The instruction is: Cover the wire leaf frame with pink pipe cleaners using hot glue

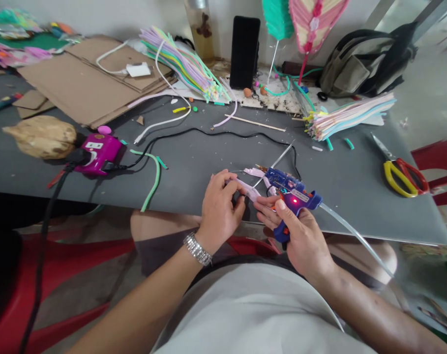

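Wrapped around the handle of a blue hot glue gun (287, 182), my right hand (306, 238) is closed, and a red light glows on the gun's side. A clear glue stick (350, 228) juts from its rear. My left hand (219, 209), with a metal watch (197, 249) at the wrist, pinches a lilac pipe cleaner piece (250, 191) close to the gun. Fingers of my right hand also lie by that piece. A thin shiny rod (282, 156) crosses it and slants away. The gun's nozzle points left, above the lilac pieces; whether it touches them I cannot tell.
A black cord (216, 132) runs across the grey table (193, 162) to a magenta power adapter (101, 153). Pipe cleaner bundles (186, 64), cardboard (57, 73) and an upright phone (244, 51) stand behind. Scissors (403, 172) lie right, a green pipe cleaner (155, 179) left.
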Demonstrator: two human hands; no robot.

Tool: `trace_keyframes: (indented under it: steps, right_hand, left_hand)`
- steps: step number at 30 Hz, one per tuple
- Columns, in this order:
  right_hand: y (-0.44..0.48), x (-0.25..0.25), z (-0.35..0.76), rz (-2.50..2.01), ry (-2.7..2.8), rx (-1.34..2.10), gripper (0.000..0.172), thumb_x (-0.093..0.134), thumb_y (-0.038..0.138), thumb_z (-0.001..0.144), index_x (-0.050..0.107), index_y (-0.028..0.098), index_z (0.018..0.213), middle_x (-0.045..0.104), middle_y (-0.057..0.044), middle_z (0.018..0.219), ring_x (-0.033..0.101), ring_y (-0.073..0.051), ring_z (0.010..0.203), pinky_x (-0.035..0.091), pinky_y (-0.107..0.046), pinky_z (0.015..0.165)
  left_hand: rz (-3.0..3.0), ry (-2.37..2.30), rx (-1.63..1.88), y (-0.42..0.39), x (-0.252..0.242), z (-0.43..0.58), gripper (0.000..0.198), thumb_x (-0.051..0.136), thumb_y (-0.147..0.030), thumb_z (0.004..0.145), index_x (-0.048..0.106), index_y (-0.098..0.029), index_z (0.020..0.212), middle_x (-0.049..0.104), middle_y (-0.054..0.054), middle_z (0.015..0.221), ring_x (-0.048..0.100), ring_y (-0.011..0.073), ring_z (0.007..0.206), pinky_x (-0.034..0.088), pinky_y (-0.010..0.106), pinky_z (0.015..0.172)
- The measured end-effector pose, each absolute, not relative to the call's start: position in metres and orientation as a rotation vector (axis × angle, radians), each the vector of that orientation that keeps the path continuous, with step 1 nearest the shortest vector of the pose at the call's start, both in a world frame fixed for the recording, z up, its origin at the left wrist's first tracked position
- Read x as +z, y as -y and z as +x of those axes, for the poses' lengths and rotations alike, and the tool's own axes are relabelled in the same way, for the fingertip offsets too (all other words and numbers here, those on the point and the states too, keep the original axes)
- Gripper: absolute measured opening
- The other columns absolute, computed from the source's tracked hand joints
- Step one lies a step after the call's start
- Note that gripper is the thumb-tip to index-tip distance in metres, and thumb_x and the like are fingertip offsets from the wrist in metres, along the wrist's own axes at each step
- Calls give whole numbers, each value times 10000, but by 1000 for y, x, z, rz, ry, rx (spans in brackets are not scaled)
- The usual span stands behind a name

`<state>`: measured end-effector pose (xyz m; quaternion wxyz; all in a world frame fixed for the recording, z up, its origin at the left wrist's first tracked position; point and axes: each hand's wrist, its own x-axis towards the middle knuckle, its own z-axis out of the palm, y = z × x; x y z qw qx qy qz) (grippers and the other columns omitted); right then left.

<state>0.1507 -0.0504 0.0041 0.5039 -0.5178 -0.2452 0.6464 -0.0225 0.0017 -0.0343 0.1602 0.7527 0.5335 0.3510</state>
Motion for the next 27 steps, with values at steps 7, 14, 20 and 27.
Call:
trace_keyframes:
  steps: [7,14,20,27]
  right_hand:
    - [54,16,152,-1200,557,1536,343,798,545,851,778,224,971,794,-92,1168,722,-314,1196,603,-470,1010]
    - [62,40,194,-1194,666,1321,288,769,512,881,731,244,979,789,-43,883,713,-161,671,569,-259,567]
    - [73,30,230,-1281,892,1100,266,771,476,889,719,224,958,722,-2,734,562,-105,488,464,-251,512]
    - [77,10,236,-1389,1026,941,251,762,449,911,719,211,978,712,-3,764,567,-120,529,482,-276,553]
  left_hand:
    - [2093,-1572,938,-5,-31,-21,214,616,-60,807,605,-210,960,593,122,1240,564,308,1276,500,523,1081]
    - [2104,-1589,940,-9,-38,-19,261,603,-48,801,552,-225,986,596,113,1263,498,310,1390,375,573,1239]
    - [2161,-1586,988,-12,-44,-18,243,614,-38,801,541,-222,942,605,106,1213,523,300,1397,288,572,1299]
    - [2119,-1624,993,-9,-46,-18,289,633,-20,812,521,-208,1001,576,171,1389,385,369,1532,329,668,1237]
